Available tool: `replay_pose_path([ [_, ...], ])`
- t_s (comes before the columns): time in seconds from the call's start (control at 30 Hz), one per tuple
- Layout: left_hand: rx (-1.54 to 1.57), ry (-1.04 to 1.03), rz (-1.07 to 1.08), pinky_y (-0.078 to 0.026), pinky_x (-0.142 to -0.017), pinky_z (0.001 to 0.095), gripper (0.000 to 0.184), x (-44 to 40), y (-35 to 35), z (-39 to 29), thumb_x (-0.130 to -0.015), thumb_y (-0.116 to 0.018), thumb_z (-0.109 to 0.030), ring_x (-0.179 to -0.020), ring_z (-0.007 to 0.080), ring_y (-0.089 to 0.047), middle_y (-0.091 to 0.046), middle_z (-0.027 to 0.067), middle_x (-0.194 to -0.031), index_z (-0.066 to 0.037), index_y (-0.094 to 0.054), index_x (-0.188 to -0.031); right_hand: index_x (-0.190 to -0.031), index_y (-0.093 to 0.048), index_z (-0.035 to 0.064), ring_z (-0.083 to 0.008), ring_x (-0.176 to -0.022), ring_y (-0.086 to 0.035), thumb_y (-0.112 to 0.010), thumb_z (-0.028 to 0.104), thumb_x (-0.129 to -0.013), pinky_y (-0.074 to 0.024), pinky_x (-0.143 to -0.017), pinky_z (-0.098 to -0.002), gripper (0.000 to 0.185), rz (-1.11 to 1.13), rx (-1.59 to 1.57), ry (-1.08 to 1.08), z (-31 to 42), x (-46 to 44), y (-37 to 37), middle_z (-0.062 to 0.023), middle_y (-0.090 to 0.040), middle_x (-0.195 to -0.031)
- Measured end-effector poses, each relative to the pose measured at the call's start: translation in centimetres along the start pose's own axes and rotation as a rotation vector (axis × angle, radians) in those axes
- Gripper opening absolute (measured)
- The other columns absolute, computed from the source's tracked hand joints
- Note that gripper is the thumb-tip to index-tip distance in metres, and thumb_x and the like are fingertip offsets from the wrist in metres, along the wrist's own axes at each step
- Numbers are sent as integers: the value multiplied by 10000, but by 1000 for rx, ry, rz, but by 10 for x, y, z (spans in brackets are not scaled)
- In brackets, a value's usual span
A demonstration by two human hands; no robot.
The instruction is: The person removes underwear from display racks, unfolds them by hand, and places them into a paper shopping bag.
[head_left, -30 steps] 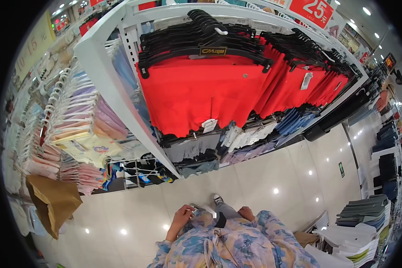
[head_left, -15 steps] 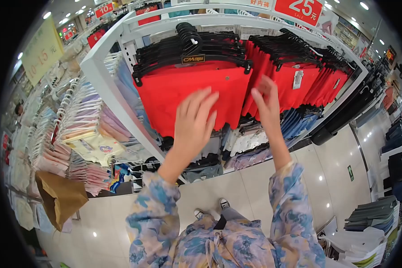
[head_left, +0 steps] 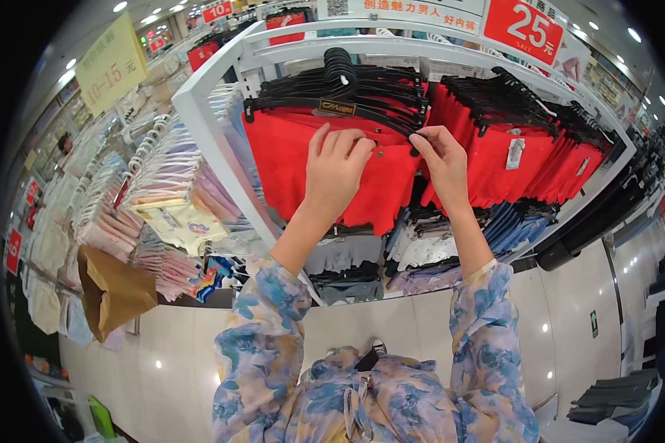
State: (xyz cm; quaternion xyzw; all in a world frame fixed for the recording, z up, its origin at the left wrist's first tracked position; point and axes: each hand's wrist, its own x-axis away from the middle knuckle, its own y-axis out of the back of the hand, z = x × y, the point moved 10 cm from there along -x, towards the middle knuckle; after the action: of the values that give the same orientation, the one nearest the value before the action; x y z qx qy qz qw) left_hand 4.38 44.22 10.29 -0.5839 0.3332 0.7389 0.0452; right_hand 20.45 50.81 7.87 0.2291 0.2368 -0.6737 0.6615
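Observation:
Several red underpants (head_left: 388, 181) hang from black clip hangers (head_left: 303, 92) on the front row of a white rack. My left hand (head_left: 338, 166) is at the waistband of the front pair, its fingers curled over the red cloth. My right hand (head_left: 443, 159) pinches the right end of the front hanger, thumb and forefinger together at its clip, beside the corner of the waistband. A dark label with gold lettering (head_left: 338, 108) sits on the hanger between and above my hands. The fingertips of my left hand are partly hidden against the cloth.
The white rack frame (head_left: 210, 125) surrounds the hangers, with more red garments (head_left: 495, 159) to the right. Folded clothes (head_left: 425, 240) lie below. Pastel clothes on white hangers (head_left: 174, 184) and a brown paper bag (head_left: 114, 292) are at left. A red price sign (head_left: 524, 33) stands above.
Both hands have moved up to the waistband and hanger. My right hand has closed on the hanger's right clip, and my left fingers have curled onto the cloth. The view has shifted slightly.

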Motion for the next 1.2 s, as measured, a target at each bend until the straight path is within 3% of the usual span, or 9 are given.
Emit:
replay_pose_path([
  [0.37, 69, 190, 155, -381, -723, 324, 123, 35, 15, 14, -783, -632, -158, -725, 242, -533, -568, 47, -751, -88, -570, -863, -857, -592, 28, -44, -691, -529, -626, 123, -847, -412, -636, -196, 102, 140, -44, -63, -12, -15, 0, 16, -581, -742],
  [0.47, 188, 278, 3, -419, -645, 301, 126, 51, 45, 30, -828, -621, -173, -623, 201, -531, -574, 27, -759, -81, -536, -844, -852, -593, 30, -34, -684, -530, -630, 130, -847, -411, -629, -188, 107, 107, -4, -55, -4, -18, 4, 32, -575, -716],
  [0.53, 482, 770, -292, -413, -534, 253, 198, 91, 62, 82, -847, -622, -166, -552, 122, -494, -555, 14, -686, -48, -541, -984, -943, -591, 18, -104, -792, -559, -635, 133, -839, -435, -726, -237, 161, 128, 34, -102, -10, -18, 3, -30, -592, -838],
  [0.6, 566, 897, -293, -404, -512, 230, 264, 95, 73, 98, -860, -608, -170, -545, 92, -470, -522, 6, -645, -38, -516, -1069, -1071, -560, 8, -211, -978, -525, -654, 139, -817, -406, -863, -304, 300, -113, 689, 489, 65, -3, 0, -122, -548, -1043],
  [0.63, 659, 1016, -290, -394, -489, 207, 334, 101, 70, 105, -873, -594, -174, -538, 61, -445, -489, -2, -604, -28, -491, -1155, -1189, -510, 18, -297, -1139, -406, -673, 154, -793, -334, -960, -358, 450, -160, 733, 514, 73, 4, -1, -168, -435, -1214],
  [0.73, 645, 1076, -99, -390, -468, 177, 494, 103, 51, 102, -870, -602, -174, -581, 22, -431, -480, -25, -623, -82, -391, -1307, -1194, -523, 24, -314, -1167, -371, -687, 168, -780, -322, -968, -384, 467, -238, 752, 667, 114, 23, -28, -152, -417, -1241],
  [0.9, 520, 1075, 131, -389, -456, 213, 395, 109, 28, 103, -862, -617, -237, -521, 36, -437, -493, -19, -582, -47, -520, -1194, -1167, -571, 125, -374, -1283, -244, -646, 199, -786, -186, -1027, -577, 395, -313, 916, 787, 140, 19, -46, -131, -366, -1347],
  [1.03, 616, 1073, 213, -391, -453, 289, 320, 117, 2, 101, -851, -618, -280, -445, 136, -521, -552, 88, -542, -13, -590, -1025, -1142, -576, 125, -365, -1278, -270, -626, 185, -794, -185, -1023, -591, 356, -287, 1138, 686, 122, 10, -44, -89, -419, -1312],
  [1.2, 588, 1022, 280, -403, -460, 303, 294, 118, -12, 83, -850, -613, -273, -438, 190, -540, -569, 128, -556, 16, -602, -902, -967, -576, 62, -274, -1088, -503, -643, 109, -736, -317, -1003, -476, 245, 161, 684, 840, 114, 34, -108, -77, -573, -1006],
])
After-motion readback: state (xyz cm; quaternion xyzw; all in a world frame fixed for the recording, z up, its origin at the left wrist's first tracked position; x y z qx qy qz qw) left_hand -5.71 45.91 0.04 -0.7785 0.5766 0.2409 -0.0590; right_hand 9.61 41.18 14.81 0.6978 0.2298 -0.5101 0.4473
